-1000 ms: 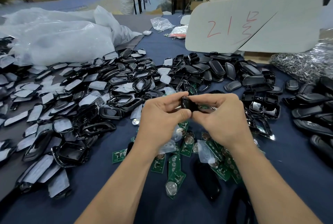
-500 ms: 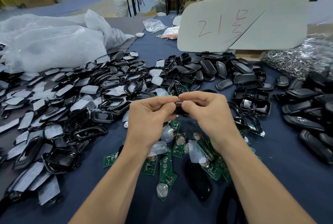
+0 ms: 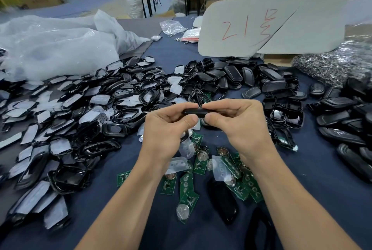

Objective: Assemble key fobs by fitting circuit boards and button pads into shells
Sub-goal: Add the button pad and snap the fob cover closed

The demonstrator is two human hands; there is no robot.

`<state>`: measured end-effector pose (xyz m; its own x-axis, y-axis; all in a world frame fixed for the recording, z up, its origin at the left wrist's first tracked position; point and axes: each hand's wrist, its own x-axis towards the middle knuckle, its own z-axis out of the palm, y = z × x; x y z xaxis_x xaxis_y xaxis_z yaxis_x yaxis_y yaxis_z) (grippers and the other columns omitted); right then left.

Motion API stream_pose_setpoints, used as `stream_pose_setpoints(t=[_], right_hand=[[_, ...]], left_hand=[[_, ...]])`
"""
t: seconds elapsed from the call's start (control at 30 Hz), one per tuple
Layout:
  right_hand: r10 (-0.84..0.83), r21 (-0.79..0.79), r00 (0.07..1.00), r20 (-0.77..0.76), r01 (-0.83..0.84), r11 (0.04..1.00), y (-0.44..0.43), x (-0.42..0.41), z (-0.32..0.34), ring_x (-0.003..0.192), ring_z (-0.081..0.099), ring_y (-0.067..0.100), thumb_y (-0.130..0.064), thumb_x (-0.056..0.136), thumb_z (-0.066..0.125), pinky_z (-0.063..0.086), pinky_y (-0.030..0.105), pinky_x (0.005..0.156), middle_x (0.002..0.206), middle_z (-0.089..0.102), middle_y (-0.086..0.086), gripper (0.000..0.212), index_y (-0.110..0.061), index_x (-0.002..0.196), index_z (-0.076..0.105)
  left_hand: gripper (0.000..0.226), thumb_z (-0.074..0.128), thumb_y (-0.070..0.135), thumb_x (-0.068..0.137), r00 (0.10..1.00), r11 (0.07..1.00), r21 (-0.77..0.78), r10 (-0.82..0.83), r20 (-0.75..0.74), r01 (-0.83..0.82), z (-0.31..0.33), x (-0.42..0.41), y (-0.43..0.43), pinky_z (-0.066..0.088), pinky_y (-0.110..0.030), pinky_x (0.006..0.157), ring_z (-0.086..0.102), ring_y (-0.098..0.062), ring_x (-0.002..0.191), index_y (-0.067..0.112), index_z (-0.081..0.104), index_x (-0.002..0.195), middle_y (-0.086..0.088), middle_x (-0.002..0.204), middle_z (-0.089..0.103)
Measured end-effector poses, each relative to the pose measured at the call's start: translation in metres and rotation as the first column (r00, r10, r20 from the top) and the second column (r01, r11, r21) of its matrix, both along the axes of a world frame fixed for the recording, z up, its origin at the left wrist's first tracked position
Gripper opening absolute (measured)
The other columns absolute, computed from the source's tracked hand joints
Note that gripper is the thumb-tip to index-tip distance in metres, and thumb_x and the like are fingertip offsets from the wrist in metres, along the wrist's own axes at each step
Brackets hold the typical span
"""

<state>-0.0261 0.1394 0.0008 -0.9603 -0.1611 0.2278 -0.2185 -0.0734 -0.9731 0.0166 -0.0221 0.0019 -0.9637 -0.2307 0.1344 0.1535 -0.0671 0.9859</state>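
In the head view, mid-frame, the left hand [image 3: 167, 129] and right hand [image 3: 237, 123] each have fingers [image 3: 177, 107] clamped on one black key fob [image 3: 194, 111], held edge-on above the green circuit boards [image 3: 186, 187] on the counter [image 3: 322, 179]. Squeezing evenly along the seam should close it squarely.

On the bench [image 3: 322, 179], circuit boards [image 3: 187, 189] lie beneath the left hand [image 3: 165, 135] and right hand [image 3: 237, 127]; shell heaps [image 3: 112, 113] spread left, behind and right.
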Motion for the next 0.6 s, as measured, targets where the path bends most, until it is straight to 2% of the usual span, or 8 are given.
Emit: stream_pose_setpoints(t=[0.17,0.33,0.4,0.5,0.53,0.6], right_hand=[[0.002,-0.005,1.000,-0.014,-0.002,1.000,-0.0005,0.0022,0.0018,0.077,0.078,0.028,0.006,0.078,0.081,0.064,0.052,0.079,0.080,0.080,0.003,0.037,-0.030,0.084,0.084],[-0.048,0.050,0.999,-0.005,0.048,0.998,-0.0039,0.0046,0.0007,0.078,0.078,0.027,0.003,0.080,0.081,0.063,0.055,0.080,0.080,0.080,0.001,0.033,-0.030,0.081,0.084],[-0.054,0.156,0.998,-0.034,0.059,0.986,-0.0042,0.0047,0.0002,0.079,0.078,0.021,-0.002,0.082,0.080,0.063,0.050,0.080,0.080,0.080,-0.004,0.027,-0.029,0.084,0.083],[-0.026,0.317,0.992,-0.120,0.063,0.946,-0.0046,0.0086,0.0037,0.082,0.075,0.002,-0.008,0.083,0.078,0.062,0.029,0.079,0.081,0.078,-0.017,0.023,-0.030,0.091,0.082],[-0.021,0.331,0.991,-0.130,0.063,0.942,-0.0047,0.0094,0.0043,0.083,0.074,-0.001,-0.009,0.084,0.078,0.061,0.025,0.079,0.083,0.078,-0.019,0.024,-0.029,0.095,0.083],[-0.035,0.309,0.992,-0.119,0.071,0.948,-0.0045,0.0090,0.0042,0.083,0.075,-0.001,-0.009,0.084,0.079,0.061,0.026,0.080,0.084,0.079,-0.018,0.024,-0.028,0.099,0.084]], left_hand=[[0.031,0.076,-0.008,0.084,1.000,1.000,0.021,0.006,-0.020,-0.005,0.0001,0.0009,-0.0002,0.057,-0.033,0.080,0.068,-0.026,0.082,0.021,0.085,0.090,-0.015,0.091,0.080],[0.037,0.078,-0.007,0.084,0.998,0.998,-0.018,0.057,-0.028,-0.058,0.0002,0.0014,0.0011,0.056,-0.025,0.072,0.065,-0.020,0.075,0.030,0.085,0.082,-0.007,0.081,0.079],[0.038,0.078,-0.007,0.084,0.996,0.995,-0.047,0.085,-0.035,-0.087,-0.0007,0.0011,0.0018,0.056,-0.023,0.069,0.066,-0.018,0.072,0.030,0.085,0.082,-0.006,0.080,0.079],[0.036,0.078,-0.009,0.083,0.993,0.990,-0.093,0.100,-0.056,-0.105,-0.0024,0.0021,0.0045,0.060,-0.022,0.072,0.074,-0.018,0.073,0.025,0.085,0.086,-0.004,0.081,0.081],[0.034,0.078,-0.009,0.083,0.993,0.988,-0.108,0.104,-0.058,-0.109,-0.0025,0.0025,0.0051,0.062,-0.026,0.075,0.077,-0.022,0.077,0.024,0.085,0.089,-0.004,0.083,0.081],[0.029,0.078,-0.004,0.086,0.995,0.989,-0.114,0.094,-0.042,-0.098,-0.0022,0.0016,0.0053,0.063,-0.031,0.080,0.077,-0.026,0.084,0.024,0.085,0.092,-0.005,0.087,0.081]])
